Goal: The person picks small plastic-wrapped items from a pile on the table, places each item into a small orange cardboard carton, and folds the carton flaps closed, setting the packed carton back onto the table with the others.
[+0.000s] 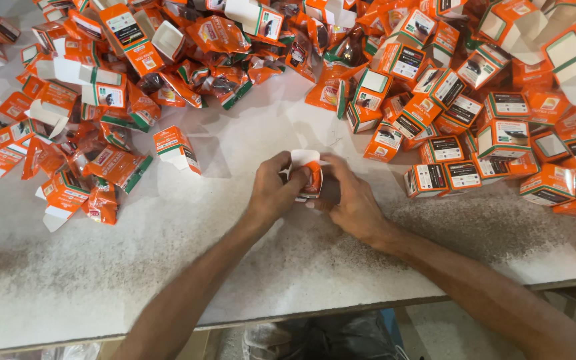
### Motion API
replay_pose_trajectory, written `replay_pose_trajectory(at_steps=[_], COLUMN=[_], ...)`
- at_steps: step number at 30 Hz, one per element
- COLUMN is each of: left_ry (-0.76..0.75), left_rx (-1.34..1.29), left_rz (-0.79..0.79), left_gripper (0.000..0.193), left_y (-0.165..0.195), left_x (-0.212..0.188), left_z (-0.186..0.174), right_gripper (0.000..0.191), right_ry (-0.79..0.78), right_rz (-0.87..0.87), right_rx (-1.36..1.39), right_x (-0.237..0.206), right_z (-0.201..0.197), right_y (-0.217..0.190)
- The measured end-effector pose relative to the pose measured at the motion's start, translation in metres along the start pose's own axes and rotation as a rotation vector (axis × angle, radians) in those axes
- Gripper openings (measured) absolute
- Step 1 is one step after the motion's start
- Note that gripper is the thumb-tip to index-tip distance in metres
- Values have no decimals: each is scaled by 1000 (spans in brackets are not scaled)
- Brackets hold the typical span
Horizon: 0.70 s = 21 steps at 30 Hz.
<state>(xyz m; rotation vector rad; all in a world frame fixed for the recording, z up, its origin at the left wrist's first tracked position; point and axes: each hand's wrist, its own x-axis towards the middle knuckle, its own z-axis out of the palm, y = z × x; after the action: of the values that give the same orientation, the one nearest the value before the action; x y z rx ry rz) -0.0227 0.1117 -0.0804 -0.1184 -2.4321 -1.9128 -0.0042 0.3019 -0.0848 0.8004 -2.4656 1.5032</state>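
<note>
A small orange and white carton [310,175] with its white flap up sits between my two hands at the middle of the white table [168,267]. My left hand [273,191] grips its left side, thumb on the orange face. From the right, my right hand [349,200] closes on it, fingers curled round the box. One closed orange box [177,149] lies alone to the left of my hands.
Heaps of orange cartons and foil pouches [221,40] cover the far half of the table. Closed boxes [495,153] pile up at the right, open and flattened ones [61,140] at the left. The table's front edge [301,310] runs below my forearms.
</note>
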Motion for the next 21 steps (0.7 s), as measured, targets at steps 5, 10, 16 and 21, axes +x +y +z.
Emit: replay_pose_trajectory(at_steps=[5,10,16,21], left_ry=[48,-167,-326,-175], left_rx=[46,-302,-523,-342], left_rz=[152,-143,-144,-95], left_gripper=[21,14,16,19], left_y=[-11,-9,-12,-5], left_x=[5,0,15,23], left_z=[10,-10,-35,-10], right_gripper=[70,59,54,41], right_ry=[-3,-9,-57,-112], right_rz=[-45,-186,-167,-21], right_rx=[-84,-242,-252,-253], right_x=[-4,-3,5,9], right_z=[1,6,5,4], right_y=[3,5,9,7])
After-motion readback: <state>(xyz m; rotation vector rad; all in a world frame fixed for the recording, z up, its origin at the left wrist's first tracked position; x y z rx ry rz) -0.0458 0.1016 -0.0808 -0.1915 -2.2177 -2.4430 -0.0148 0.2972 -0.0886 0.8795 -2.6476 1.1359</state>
